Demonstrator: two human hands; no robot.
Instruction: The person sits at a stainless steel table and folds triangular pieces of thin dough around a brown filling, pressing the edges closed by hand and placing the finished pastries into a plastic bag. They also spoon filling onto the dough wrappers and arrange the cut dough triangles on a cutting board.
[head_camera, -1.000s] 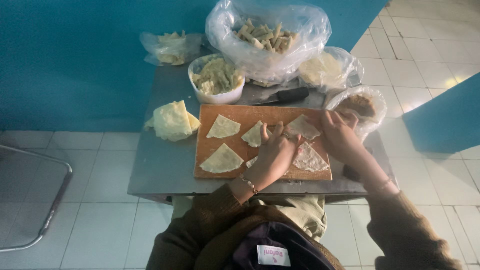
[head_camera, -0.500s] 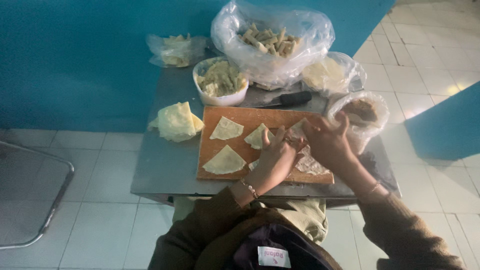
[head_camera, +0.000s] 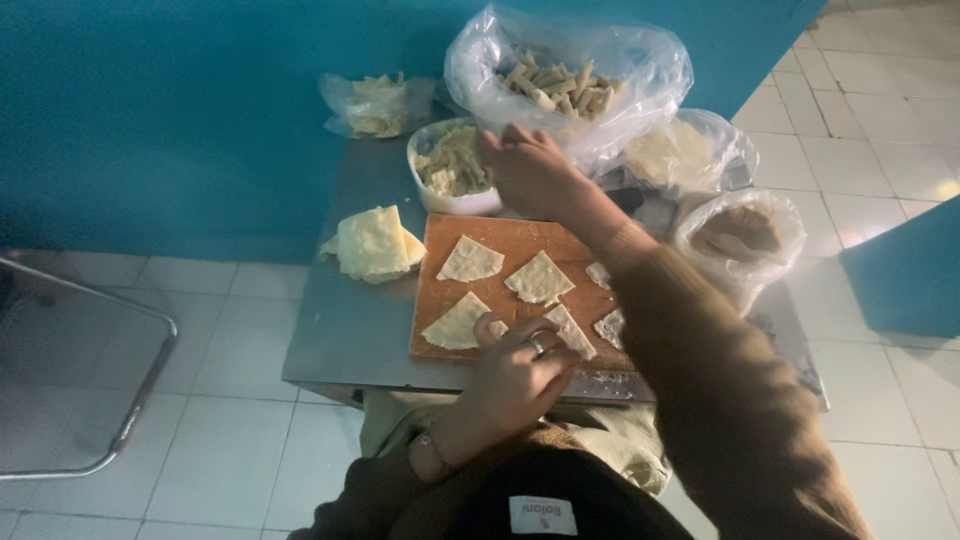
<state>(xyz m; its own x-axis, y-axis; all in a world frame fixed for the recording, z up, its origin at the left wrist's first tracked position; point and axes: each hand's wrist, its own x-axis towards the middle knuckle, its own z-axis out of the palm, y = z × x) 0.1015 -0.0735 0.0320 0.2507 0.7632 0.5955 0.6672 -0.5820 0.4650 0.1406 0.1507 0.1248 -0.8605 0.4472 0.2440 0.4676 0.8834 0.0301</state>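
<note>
We see our left hand (head_camera: 520, 375) resting loosely curled on a dough triangle (head_camera: 458, 325) at the wooden board's (head_camera: 500, 240) near edge while our right hand (head_camera: 530, 170), fingers bunched, reaches at the white filling bowl (head_camera: 455, 165), several wrappers unfilled.

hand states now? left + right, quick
Left hand: curled on the near edge of the cutting board, fingers on a dough piece; a real grip cannot be told.
Right hand: over the filling bowl; holding anything cannot be told.
</note>
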